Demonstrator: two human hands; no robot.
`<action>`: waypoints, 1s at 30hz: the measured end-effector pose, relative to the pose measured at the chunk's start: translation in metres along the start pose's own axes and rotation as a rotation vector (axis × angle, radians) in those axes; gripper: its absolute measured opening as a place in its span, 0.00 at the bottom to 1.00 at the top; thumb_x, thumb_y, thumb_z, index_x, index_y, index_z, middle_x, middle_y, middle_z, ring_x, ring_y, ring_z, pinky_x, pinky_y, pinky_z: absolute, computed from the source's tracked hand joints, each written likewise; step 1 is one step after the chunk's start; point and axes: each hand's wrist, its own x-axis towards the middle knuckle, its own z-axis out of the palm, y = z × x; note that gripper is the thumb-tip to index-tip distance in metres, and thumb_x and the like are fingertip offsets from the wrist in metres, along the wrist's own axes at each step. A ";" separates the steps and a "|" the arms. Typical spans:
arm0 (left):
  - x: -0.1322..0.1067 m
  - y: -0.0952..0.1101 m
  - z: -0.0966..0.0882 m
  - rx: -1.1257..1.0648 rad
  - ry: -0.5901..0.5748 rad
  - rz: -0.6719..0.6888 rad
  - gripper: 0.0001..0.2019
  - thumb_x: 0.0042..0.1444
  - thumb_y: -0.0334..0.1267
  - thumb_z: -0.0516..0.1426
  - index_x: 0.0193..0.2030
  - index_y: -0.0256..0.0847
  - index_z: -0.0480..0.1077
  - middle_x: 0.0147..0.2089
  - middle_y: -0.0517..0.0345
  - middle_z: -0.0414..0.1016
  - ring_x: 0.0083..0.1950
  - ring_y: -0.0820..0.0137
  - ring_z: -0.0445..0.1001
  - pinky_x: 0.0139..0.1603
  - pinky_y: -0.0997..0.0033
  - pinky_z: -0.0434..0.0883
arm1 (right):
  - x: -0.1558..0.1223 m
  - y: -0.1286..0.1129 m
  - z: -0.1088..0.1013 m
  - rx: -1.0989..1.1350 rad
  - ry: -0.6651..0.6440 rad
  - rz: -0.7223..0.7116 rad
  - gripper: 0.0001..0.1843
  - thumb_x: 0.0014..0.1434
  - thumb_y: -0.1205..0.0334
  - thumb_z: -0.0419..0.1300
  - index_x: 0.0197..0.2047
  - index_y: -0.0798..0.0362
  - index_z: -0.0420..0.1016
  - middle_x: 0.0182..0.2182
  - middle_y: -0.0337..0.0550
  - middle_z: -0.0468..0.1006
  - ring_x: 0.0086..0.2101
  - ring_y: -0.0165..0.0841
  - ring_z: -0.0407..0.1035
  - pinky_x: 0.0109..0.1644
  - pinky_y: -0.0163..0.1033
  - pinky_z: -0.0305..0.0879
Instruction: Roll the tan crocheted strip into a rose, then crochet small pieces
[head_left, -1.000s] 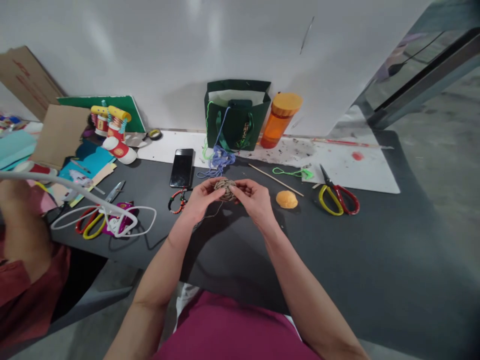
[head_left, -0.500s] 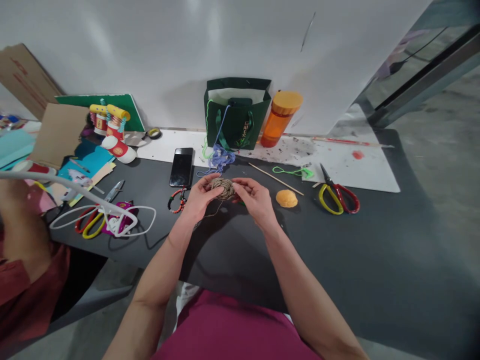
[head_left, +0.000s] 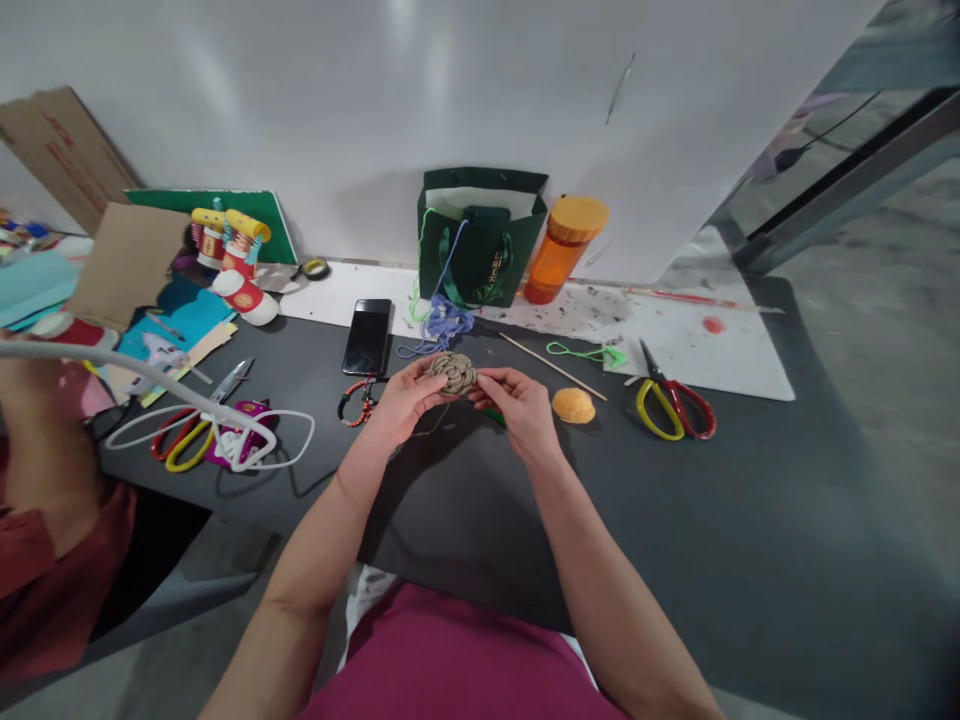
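A round piece of knotted brown cord [head_left: 454, 373] is held above the dark table between both hands. My left hand [head_left: 409, 400] grips its left side, the thumb lying on top. On its right edge, my right hand [head_left: 517, 402] pinches with thumb and forefinger. A thin loose strand trails below the cord beside my left fingers. Just right of my right hand lies a yellow-orange lump [head_left: 574, 405]. Left of my left hand is a red and black beaded bracelet [head_left: 355, 402]. A small green thing [head_left: 493, 414], partly hidden, is under my right fingers.
Behind stand a dark green paper bag [head_left: 480, 260] and an orange jar [head_left: 562, 250]. A phone [head_left: 367, 336], blue yarn [head_left: 446, 322], a wooden stick [head_left: 551, 365] and scissors [head_left: 675, 400] lie around. At left are a white cable [head_left: 289, 415], more scissors [head_left: 187, 435] and another person's arm [head_left: 49, 440].
The knotted cord has been tilted so its flat woven face shows more. My right fingers have shifted slightly along its right edge. The view has moved a little.
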 end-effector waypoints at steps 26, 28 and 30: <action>-0.005 0.012 -0.004 0.184 0.146 0.090 0.21 0.43 0.45 0.72 0.44 0.38 0.80 0.41 0.50 0.85 0.41 0.67 0.81 0.43 0.67 0.77 | 0.043 -0.023 -0.106 -1.358 0.060 -0.372 0.09 0.61 0.66 0.60 0.36 0.53 0.84 0.36 0.51 0.83 0.42 0.44 0.73 0.49 0.46 0.67; -0.005 0.013 -0.004 0.189 0.151 0.103 0.21 0.43 0.44 0.72 0.44 0.38 0.80 0.40 0.51 0.85 0.40 0.67 0.81 0.43 0.67 0.76 | 0.048 -0.022 -0.107 -1.381 0.039 -0.341 0.09 0.60 0.66 0.61 0.36 0.52 0.84 0.36 0.50 0.84 0.41 0.43 0.73 0.48 0.44 0.67; -0.005 0.014 -0.005 0.200 0.159 0.114 0.21 0.44 0.44 0.72 0.44 0.38 0.80 0.39 0.51 0.84 0.40 0.68 0.80 0.42 0.67 0.76 | 0.052 -0.021 -0.108 -1.401 0.020 -0.308 0.09 0.59 0.67 0.61 0.35 0.50 0.84 0.35 0.48 0.85 0.39 0.41 0.73 0.45 0.43 0.66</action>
